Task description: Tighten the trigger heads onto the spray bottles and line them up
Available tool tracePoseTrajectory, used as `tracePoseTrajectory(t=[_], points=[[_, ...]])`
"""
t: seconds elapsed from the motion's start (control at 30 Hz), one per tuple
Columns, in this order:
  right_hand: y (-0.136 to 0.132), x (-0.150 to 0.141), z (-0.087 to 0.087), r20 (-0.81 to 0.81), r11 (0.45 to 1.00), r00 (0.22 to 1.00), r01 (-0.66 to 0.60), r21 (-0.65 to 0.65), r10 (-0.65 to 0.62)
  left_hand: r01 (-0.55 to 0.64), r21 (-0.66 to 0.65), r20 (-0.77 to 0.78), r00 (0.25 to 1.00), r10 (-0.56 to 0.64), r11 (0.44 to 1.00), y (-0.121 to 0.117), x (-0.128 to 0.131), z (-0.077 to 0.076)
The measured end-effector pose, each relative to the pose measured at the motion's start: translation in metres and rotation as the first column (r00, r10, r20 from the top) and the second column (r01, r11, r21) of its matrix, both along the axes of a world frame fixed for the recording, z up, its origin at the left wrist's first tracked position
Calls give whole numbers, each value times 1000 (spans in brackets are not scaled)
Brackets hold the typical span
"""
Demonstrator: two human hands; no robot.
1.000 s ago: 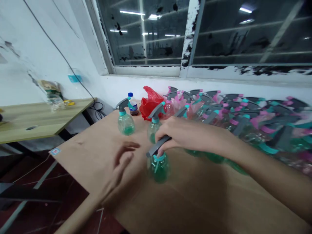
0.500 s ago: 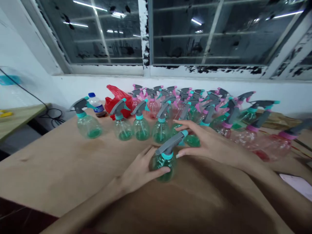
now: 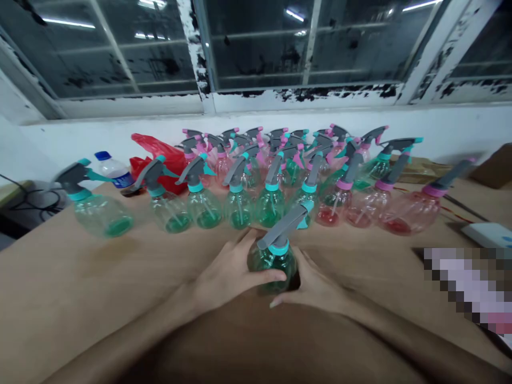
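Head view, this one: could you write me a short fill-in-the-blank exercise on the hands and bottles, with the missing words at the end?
1. The left hand holds a spray bottle tinted ____, with the right hand curved about its other side.
2. The drink bottle at the back left has a ____ cap.
3. Just right of the drink bottle is a red plastic ____.
4. The liquid in the rightmost spray bottle is ____.

Missing words: green; blue; bag; red.

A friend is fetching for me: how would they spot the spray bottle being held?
Below the window stands a table with rows of spray bottles. Nearer than those rows is one green bottle with a turquoise collar, the only one in the grip of the left hand.
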State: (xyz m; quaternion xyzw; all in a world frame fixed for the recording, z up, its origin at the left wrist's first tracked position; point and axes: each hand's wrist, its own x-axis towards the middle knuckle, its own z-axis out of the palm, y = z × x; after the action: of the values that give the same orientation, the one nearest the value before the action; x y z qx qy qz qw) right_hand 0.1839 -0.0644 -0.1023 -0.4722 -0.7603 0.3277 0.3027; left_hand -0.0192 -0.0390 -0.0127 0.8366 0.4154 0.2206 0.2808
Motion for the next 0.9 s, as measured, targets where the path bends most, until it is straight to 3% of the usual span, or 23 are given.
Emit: tracePoseTrajectory(t=[0.1,0.23,0.37,0.47,0.7,0.9], points=[[3,-1,0,-11,999,1000,1,34,0,56,-20,23,998,-55,998,6,4,7],[8,-6,7,8,995,999,-46,94,45,81,-39,191,979,-72,996,13,17,15],[14,-15,11,27,982,994,-110,155,107,194,-178,309,942,-132,965,17,32,17],[16,-19,7,29,978,997,-77,193,72,220,-236,376,919,-120,946,22,37,17],[19,-17,-1,99,980,991,-108,164,92,155,-79,304,945,-125,985,28,29,13],[16,18,-13,276,976,958,-128,175,76,114,2,241,964,-111,993,28,26,16]])
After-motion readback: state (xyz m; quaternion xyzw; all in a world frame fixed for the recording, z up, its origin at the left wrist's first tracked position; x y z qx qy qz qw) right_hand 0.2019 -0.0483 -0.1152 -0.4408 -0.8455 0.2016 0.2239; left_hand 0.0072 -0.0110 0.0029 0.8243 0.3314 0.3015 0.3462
